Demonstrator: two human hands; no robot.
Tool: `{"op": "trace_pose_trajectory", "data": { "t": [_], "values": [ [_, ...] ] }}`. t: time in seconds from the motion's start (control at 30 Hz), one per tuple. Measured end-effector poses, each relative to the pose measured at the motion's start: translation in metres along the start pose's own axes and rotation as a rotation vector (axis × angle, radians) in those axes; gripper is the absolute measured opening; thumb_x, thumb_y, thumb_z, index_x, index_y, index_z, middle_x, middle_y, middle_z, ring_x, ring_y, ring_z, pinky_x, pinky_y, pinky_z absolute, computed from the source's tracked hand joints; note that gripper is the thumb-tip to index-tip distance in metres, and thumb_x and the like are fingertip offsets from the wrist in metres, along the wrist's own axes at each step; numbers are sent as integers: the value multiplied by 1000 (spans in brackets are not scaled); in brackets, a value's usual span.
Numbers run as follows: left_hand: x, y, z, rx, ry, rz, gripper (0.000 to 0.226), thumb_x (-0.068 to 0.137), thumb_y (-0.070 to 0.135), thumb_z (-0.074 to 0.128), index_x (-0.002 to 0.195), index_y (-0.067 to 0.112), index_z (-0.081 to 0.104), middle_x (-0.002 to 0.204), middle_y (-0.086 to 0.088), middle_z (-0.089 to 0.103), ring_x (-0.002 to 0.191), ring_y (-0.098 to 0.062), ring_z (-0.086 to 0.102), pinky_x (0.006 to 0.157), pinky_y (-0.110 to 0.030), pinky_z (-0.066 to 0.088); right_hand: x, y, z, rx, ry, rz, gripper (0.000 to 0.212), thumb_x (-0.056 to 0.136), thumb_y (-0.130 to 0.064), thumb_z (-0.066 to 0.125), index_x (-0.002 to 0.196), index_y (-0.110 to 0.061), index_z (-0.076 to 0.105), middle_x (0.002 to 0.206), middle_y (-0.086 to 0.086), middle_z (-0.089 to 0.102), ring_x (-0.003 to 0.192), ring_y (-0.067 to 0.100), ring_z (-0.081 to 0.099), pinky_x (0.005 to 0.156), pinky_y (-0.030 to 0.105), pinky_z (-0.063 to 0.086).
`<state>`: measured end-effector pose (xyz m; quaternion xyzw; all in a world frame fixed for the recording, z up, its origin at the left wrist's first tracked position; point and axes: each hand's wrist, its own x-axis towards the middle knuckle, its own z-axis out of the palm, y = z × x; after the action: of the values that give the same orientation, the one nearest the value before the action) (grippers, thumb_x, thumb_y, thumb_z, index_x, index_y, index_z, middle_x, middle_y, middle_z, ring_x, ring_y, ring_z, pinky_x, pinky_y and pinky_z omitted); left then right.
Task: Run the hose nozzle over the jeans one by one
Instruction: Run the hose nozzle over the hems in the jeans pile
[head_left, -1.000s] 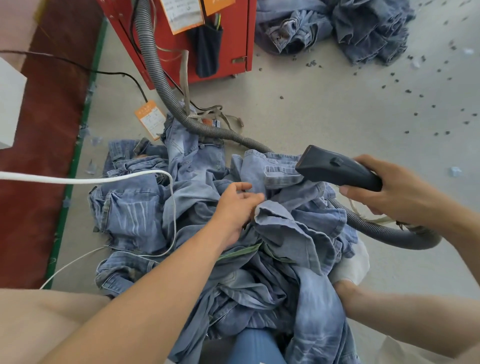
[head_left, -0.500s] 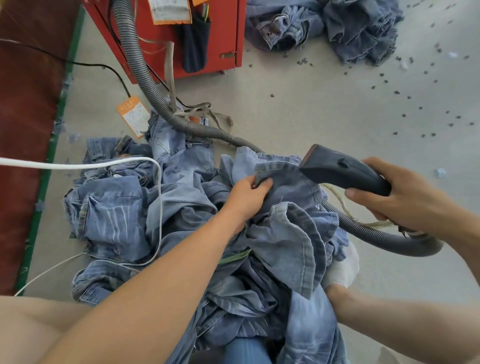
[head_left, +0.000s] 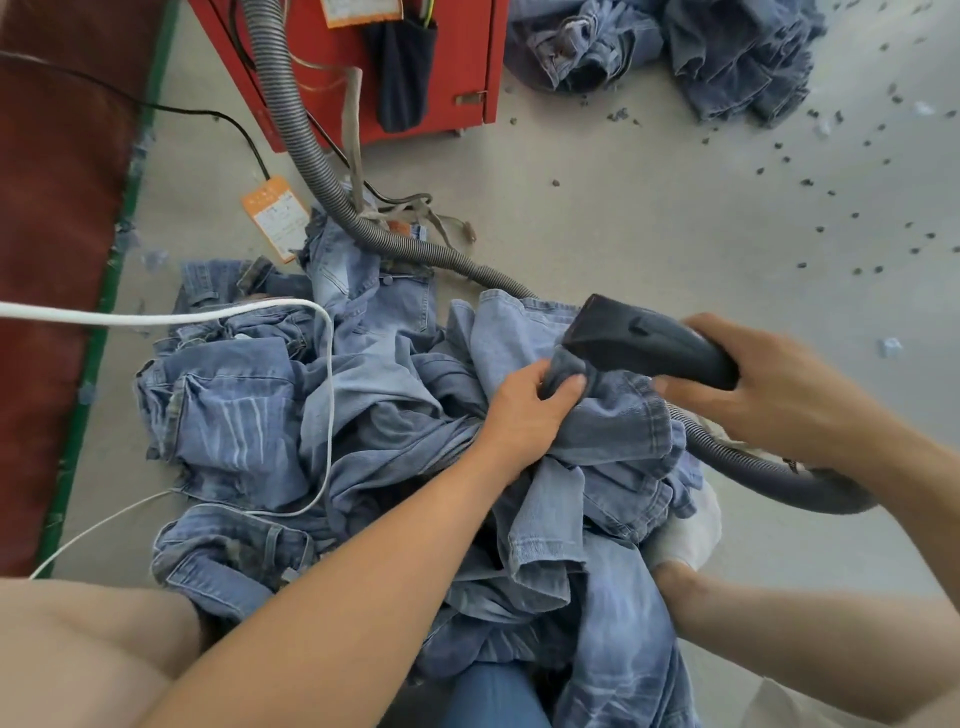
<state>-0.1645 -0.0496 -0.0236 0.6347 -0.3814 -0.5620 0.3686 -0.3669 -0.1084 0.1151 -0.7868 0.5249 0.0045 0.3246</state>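
Observation:
A heap of light blue jeans (head_left: 363, 405) lies on the floor in front of me and over my lap. My left hand (head_left: 524, 415) is shut on a fold of the top pair of jeans (head_left: 618, 431), bunched just under the nozzle's mouth. My right hand (head_left: 769, 384) grips the handle of the dark hose nozzle (head_left: 639, 338), whose wide mouth points left and touches the gripped fold. The grey ribbed hose (head_left: 322, 176) runs from the red machine across the pile and loops back under my right wrist.
A red machine cabinet (head_left: 467, 67) stands at the top. More jeans (head_left: 727, 57) are piled at the top right. A white cable (head_left: 208, 314) loops over the left of the heap. An orange tag (head_left: 275, 215) and dark lint bits (head_left: 831, 218) lie on the grey floor. A red mat (head_left: 52, 260) borders the left.
My left hand moved right and closed on a fold of the top jeans, lifting it to the nozzle mouth. The nozzle tilted down onto that fold.

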Motion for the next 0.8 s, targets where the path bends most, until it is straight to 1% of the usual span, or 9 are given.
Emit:
{"op": "trace_pose_trajectory", "data": {
  "t": [0.1, 0.17, 0.23, 0.33, 0.4, 0.47, 0.57, 0.67, 0.8],
  "values": [
    [-3, 4, -9, 73, -23, 34, 22, 102, 36, 60, 116, 20, 64, 109, 7, 70, 101, -3, 64, 90, -30, 52, -2, -6, -1, -21, -14, 12, 21, 89, -46, 69, 104, -50, 56, 83, -29, 65, 67, -2, 63, 57, 31, 43],
    [-8, 6, -36, 112, 144, 51, 22, 100, 35, 59, 116, 21, 57, 112, 5, 64, 100, -4, 60, 87, -26, 47, -1, -5, -7, 2, 40, 15, 20, 87, -42, 69, 99, -51, 56, 74, -26, 66, 59, 1, 63, 55, 29, 41],
    [-22, 1, -67, 152, 282, -108, 21, 95, 39, 51, 102, 19, 55, 103, -3, 66, 90, -16, 60, 84, -38, 51, -3, -2, -12, 15, 78, 6, 22, 87, -41, 70, 98, -54, 55, 68, -21, 66, 52, 5, 63, 52, 28, 41],
    [-71, -12, -92, 287, -99, -677, 57, 94, 64, 38, 97, 12, 61, 96, -11, 74, 76, -24, 62, 76, -39, 55, -7, -1, -15, 35, 91, -16, 26, 86, -43, 71, 99, -58, 54, 68, -20, 67, 51, 5, 62, 52, 28, 42],
    [-109, -17, -78, 231, -438, -901, 88, 80, 92, 35, 115, 17, 66, 101, -4, 76, 79, -20, 70, 74, -34, 55, -8, -5, -14, 32, 51, -25, 27, 84, -47, 70, 100, -60, 53, 74, -26, 66, 59, -1, 64, 55, 28, 42],
    [-129, -18, -53, 50, -506, -891, 88, 79, 91, 47, 127, 20, 66, 114, -2, 74, 95, -21, 73, 85, -36, 59, -11, -7, -12, 33, 5, -29, 29, 84, -49, 71, 102, -62, 52, 82, -29, 66, 66, -5, 65, 58, 28, 43],
    [-123, -17, -22, -478, -231, -765, 45, 98, 44, 65, 120, 5, 69, 114, -13, 76, 108, -31, 72, 98, -45, 58, -21, -6, -9, -20, -58, -50, 33, 83, -54, 71, 108, -63, 53, 90, -30, 66, 78, -8, 64, 60, 27, 44],
    [-108, -2, -14, -770, -77, -655, 13, 99, 20, 68, 104, 8, 66, 96, -10, 78, 86, -22, 74, 78, -36, 64, -32, 0, -10, -20, -79, -71, 39, 82, -60, 72, 117, -58, 56, 95, -26, 69, 85, -4, 64, 65, 28, 48],
    [-89, 19, -19, -991, 52, -479, 13, 88, 14, 74, 99, 10, 68, 90, -6, 78, 77, -14, 75, 68, -26, 62, -43, 3, -18, 35, -86, -71, 57, 76, -79, 63, 126, -53, 58, 99, -17, 72, 85, 7, 68, 68, 34, 55]
  ]
}}
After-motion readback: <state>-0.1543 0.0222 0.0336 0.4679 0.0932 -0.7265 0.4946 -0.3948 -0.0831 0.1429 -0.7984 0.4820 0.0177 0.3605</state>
